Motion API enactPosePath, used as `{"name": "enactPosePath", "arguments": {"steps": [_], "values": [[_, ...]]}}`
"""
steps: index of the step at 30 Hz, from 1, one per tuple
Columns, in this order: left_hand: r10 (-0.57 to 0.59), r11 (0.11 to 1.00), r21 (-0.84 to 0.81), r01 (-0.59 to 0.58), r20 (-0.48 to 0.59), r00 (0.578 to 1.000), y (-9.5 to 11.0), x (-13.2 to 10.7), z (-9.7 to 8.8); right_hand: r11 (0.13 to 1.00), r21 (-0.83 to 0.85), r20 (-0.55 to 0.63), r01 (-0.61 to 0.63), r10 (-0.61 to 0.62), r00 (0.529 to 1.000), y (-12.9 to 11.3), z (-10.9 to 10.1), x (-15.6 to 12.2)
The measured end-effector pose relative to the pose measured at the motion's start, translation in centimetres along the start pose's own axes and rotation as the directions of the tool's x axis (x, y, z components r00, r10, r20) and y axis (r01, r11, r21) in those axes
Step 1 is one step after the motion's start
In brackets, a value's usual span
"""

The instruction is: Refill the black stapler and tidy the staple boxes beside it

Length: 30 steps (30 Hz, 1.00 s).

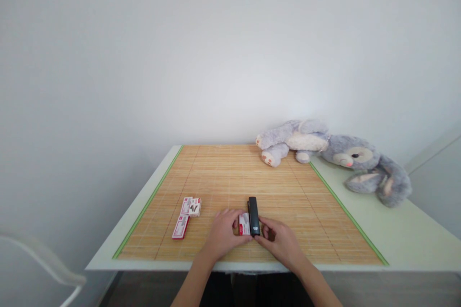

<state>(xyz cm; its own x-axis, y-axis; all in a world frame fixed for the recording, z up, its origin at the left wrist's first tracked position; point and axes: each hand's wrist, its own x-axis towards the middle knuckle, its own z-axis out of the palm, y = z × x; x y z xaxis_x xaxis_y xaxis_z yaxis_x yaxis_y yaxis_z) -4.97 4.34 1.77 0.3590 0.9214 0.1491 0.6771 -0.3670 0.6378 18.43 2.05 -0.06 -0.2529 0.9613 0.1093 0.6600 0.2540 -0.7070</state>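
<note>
A black stapler (253,216) lies lengthwise on the bamboo mat (223,177), pointing away from me. Against its left side sits a small red-and-white box (244,224). My left hand (225,231) grips that box, thumb at the near edge and fingers at the far left. My right hand (281,242) is closed on the stapler's near end from the right, with the thumb at the near corner and the index finger along its side. Box and stapler appear to touch each other.
To the left on the mat are two flat red-and-white boxes (180,227) and a small white box (195,207) with a dark picture on it. A grey plush rabbit (309,141) lies at the back right, across the mat's edge and the white table (406,244).
</note>
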Motion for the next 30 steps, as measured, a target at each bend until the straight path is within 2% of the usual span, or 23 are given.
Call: {"name": "enactPosePath", "arguments": {"steps": [6, 15, 22, 27, 30], "values": [[-0.005, 1.000, -0.013, 0.005, -0.023, 1.000, -0.4, -0.4, 0.1, 0.998, -0.044, 0.028, -0.042, 0.043, 0.999, 0.0, 0.1, 0.1], [-0.007, 1.000, 0.027, 0.008, -0.025, 1.000, -0.4, -0.4, -0.1, 0.999, -0.040, 0.019, -0.037, 0.038, 0.999, 0.3, 0.3, 0.1], [-0.047, 0.998, -0.047, 0.045, -0.030, 0.998, -0.5, -0.6, -0.1, 0.998, -0.056, -0.011, -0.012, 0.012, 1.000, 0.3, 0.6, -0.1], [-0.106, 0.986, -0.139, 0.087, -0.136, 0.985, -1.2, -2.0, 0.1, 0.998, -0.067, -0.009, -0.013, 0.013, 1.000, 0.2, 0.6, -0.2], [-0.105, 0.994, -0.065, 0.091, -0.264, 0.959, -2.0, -3.5, -0.8, 0.997, -0.078, -0.008, -0.029, 0.029, 1.000, 0.2, 0.6, -0.3]]}}
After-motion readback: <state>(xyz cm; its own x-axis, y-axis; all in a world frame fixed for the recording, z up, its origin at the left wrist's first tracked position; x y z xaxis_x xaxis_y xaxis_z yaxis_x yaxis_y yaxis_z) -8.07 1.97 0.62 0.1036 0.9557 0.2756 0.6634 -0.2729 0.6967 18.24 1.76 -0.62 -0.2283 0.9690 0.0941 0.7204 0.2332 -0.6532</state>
